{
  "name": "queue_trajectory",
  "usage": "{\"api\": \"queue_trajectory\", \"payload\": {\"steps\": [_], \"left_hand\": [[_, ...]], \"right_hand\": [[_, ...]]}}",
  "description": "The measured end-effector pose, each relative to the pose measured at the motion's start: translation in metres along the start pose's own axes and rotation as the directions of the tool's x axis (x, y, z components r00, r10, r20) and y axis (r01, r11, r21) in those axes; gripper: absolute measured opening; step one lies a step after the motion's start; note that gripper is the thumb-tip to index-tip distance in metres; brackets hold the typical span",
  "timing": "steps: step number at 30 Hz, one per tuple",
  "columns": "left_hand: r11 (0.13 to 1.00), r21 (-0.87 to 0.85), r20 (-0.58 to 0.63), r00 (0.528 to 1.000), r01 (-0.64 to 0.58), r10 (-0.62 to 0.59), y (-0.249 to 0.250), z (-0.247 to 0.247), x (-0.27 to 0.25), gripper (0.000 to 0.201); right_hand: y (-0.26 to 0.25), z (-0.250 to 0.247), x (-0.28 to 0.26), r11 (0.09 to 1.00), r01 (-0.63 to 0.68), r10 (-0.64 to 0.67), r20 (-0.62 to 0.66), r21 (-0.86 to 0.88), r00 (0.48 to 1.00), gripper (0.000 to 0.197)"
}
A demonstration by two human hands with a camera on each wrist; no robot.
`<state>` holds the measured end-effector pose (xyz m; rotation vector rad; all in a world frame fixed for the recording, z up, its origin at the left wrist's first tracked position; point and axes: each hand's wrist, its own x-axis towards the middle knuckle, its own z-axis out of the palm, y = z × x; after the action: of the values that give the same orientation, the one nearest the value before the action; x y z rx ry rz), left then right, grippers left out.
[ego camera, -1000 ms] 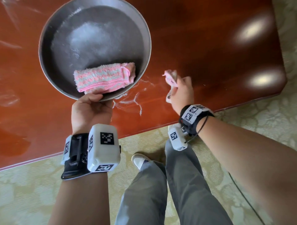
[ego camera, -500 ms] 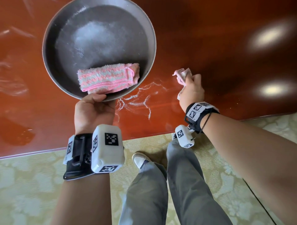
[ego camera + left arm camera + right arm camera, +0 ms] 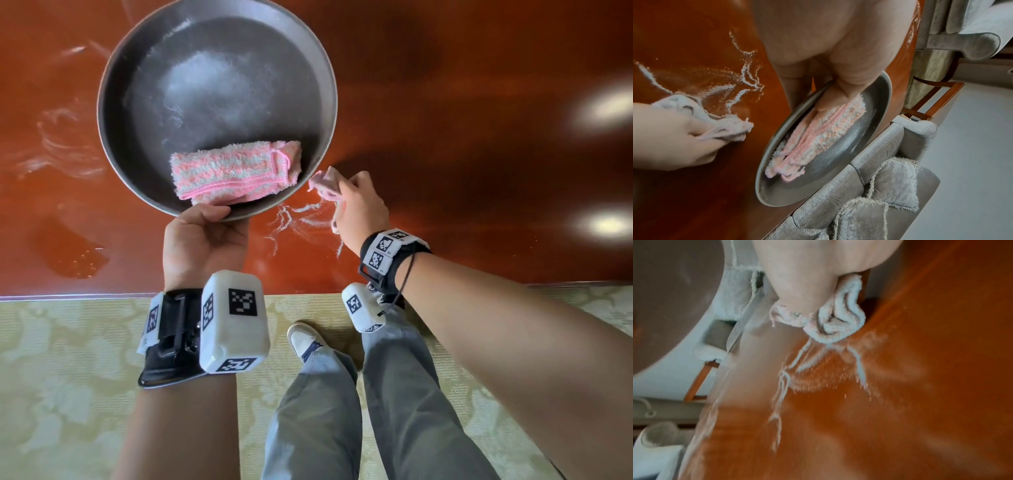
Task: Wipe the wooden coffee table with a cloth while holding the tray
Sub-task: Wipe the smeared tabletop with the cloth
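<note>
A crumpled pale pink cloth (image 3: 325, 183) was gripped in the right hand (image 3: 359, 205) and pressed to the glossy reddish-brown wooden coffee table (image 3: 479, 171), beside streaks of white powder (image 3: 291, 219). The near rim of a round dark grey metal tray (image 3: 219, 113) was clasped by the left hand (image 3: 202, 240), thumb over the edge. A folded pink-and-white striped fluffy towel (image 3: 236, 169) was carried in the tray; a pale patterned carpet (image 3: 68, 377) was seen below.
</note>
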<state>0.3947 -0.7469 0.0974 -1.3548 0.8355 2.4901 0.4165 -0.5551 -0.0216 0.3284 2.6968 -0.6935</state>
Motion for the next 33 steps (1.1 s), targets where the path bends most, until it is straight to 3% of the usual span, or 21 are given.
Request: {"api": "queue_trajectory", "payload": {"steps": [3, 6, 10, 13, 20, 25, 28, 30, 33], "left_hand": [[0.999, -0.045, -0.009, 1.0, 0.003, -0.003, -0.007, 0.004, 0.001, 0.022], [0.997, -0.076, -0.004, 1.0, 0.008, -0.008, -0.018, 0.007, 0.0, 0.022], [0.996, -0.089, -0.006, 1.0, 0.011, -0.012, -0.022, 0.007, 0.0, 0.022], [0.996, -0.092, -0.009, 1.0, -0.015, 0.014, -0.017, -0.002, -0.002, 0.023], [0.978, -0.181, -0.081, 0.992, -0.106, 0.093, 0.006, -0.036, -0.006, 0.023], [0.955, -0.234, -0.139, 0.979, -0.18, 0.151, 0.011, -0.048, -0.022, 0.027], [0.945, -0.262, -0.176, 0.972, -0.197, 0.154, 0.009, -0.054, -0.028, 0.025], [0.938, -0.285, -0.194, 0.97, -0.199, 0.147, 0.005, -0.058, -0.03, 0.023], [0.898, -0.378, -0.196, 0.967, -0.226, 0.161, -0.002, -0.064, -0.031, 0.027]], "right_hand": [[0.025, -0.026, 0.007, 0.999, 0.006, 0.0, -0.132, 0.041, 0.991, 0.041], [0.058, -0.051, 0.017, 0.998, -0.054, 0.059, -0.206, 0.031, 0.977, 0.049], [0.085, -0.057, 0.025, 0.983, -0.184, 0.18, -0.185, -0.007, 0.966, 0.063], [0.075, -0.04, 0.03, 0.977, -0.205, 0.194, -0.172, -0.053, 0.966, 0.07], [0.007, -0.003, 0.033, 0.99, 0.057, -0.063, -0.04, -0.132, 0.997, 0.057], [-0.027, 0.019, 0.009, 0.94, 0.303, -0.277, 0.17, -0.155, 0.946, 0.051], [-0.03, 0.018, 0.011, 0.928, 0.346, -0.306, 0.245, -0.139, 0.92, 0.054], [-0.024, 0.007, 0.021, 0.932, 0.351, -0.322, 0.23, -0.095, 0.918, 0.045], [-0.011, -0.014, 0.048, 0.921, 0.388, -0.384, 0.083, -0.031, 0.92, 0.042]]}}
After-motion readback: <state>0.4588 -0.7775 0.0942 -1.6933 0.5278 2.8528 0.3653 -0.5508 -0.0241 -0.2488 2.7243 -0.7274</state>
